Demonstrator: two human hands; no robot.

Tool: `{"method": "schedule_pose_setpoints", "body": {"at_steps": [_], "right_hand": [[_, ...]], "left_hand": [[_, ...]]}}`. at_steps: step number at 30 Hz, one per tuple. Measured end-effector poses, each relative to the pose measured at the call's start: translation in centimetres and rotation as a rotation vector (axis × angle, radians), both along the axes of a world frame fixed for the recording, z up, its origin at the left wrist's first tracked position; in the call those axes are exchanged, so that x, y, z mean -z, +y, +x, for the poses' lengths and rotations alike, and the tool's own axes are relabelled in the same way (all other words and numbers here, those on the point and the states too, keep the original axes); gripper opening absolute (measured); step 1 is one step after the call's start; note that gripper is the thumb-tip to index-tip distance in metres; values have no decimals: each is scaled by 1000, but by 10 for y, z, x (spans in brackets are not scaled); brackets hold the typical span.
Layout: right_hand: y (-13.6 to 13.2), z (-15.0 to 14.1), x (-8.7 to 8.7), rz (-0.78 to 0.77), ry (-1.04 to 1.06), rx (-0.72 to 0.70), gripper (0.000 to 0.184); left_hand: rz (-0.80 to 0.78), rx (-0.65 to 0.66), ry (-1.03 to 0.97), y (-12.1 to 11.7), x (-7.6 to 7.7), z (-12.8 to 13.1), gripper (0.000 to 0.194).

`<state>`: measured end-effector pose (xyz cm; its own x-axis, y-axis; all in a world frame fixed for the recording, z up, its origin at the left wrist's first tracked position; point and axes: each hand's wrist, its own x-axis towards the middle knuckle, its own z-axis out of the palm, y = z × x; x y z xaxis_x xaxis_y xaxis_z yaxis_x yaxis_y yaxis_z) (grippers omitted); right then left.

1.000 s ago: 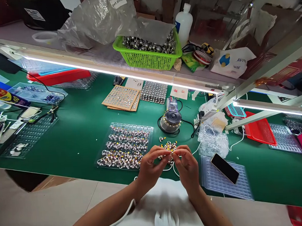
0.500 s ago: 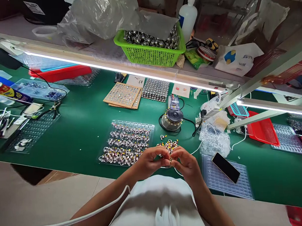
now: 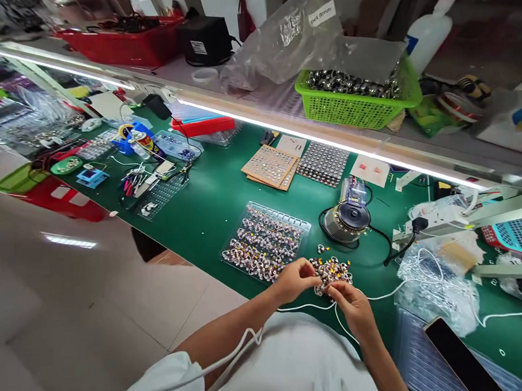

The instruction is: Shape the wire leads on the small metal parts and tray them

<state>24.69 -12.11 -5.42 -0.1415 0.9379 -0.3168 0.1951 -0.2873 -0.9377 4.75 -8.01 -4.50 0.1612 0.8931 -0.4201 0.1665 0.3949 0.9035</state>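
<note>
My left hand and my right hand meet at the near edge of the green bench mat. Both are closed in a pinch on a small metal part held between their fingertips. Just beyond the fingers lies a loose pile of small ring-shaped parts with yellow and red specks. Left of the hands stands a clear tray filled with rows of the same parts. A white cord runs under my hands and across my lap.
A round grey device with a black cable sits behind the pile. Cardboard and metal part sheets lie further back. A bag of white wires and a phone are at the right. A green basket of steel balls stands on the shelf.
The view has swung left, showing more of the bench's left end and the floor. My hands stay together, pinching the small part by the pile.
</note>
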Motion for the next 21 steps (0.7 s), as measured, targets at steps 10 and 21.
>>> {"method": "schedule_pose_setpoints", "body": {"at_steps": [10,21], "right_hand": [[41,31,76,-43,-465,127,29],[54,28,60,106,-525,245,37]], "left_hand": [[-21,-304,824,9,68,-214,17],[-168,-55,945,16,115,-247,18]]}}
